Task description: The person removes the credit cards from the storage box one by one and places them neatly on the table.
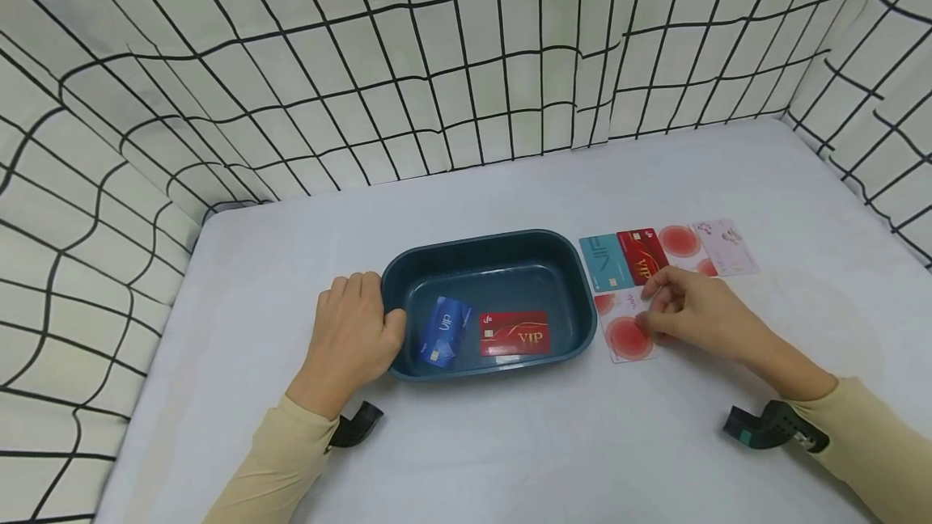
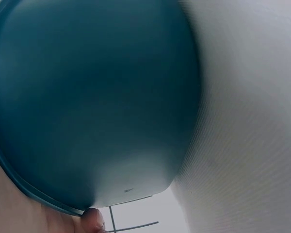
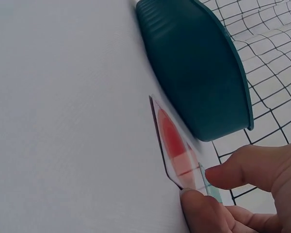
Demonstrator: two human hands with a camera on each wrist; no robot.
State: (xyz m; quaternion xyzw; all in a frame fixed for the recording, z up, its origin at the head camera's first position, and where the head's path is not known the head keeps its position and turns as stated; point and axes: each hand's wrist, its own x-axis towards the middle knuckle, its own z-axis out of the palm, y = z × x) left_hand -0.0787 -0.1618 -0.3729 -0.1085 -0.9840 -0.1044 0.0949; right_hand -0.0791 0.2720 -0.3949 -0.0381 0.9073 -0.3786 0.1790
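My left hand [image 1: 351,338] grips the left end of a dark teal tray [image 1: 489,245], its thumb over the rim. A blue card [image 1: 445,331] and a red VIP card [image 1: 514,333] lie inside. In the left wrist view the tray's outer wall [image 2: 102,97] fills much of the picture, with a fingertip at the rim. Right of the tray, my right hand [image 1: 702,314] is at a pale card with red circles [image 1: 628,335]. In the right wrist view one fingertip touches that card's [image 3: 172,141] edge, with another finger held apart above it.
Behind that card runs a row: a teal VIP card [image 1: 606,263], a red VIP card [image 1: 641,253], another red-circled card [image 1: 680,242] and a pale flowered card [image 1: 725,247]. White cloth [image 1: 306,233] covers the table. Black grid netting [image 1: 466,63] over white sheeting borders the back and sides.
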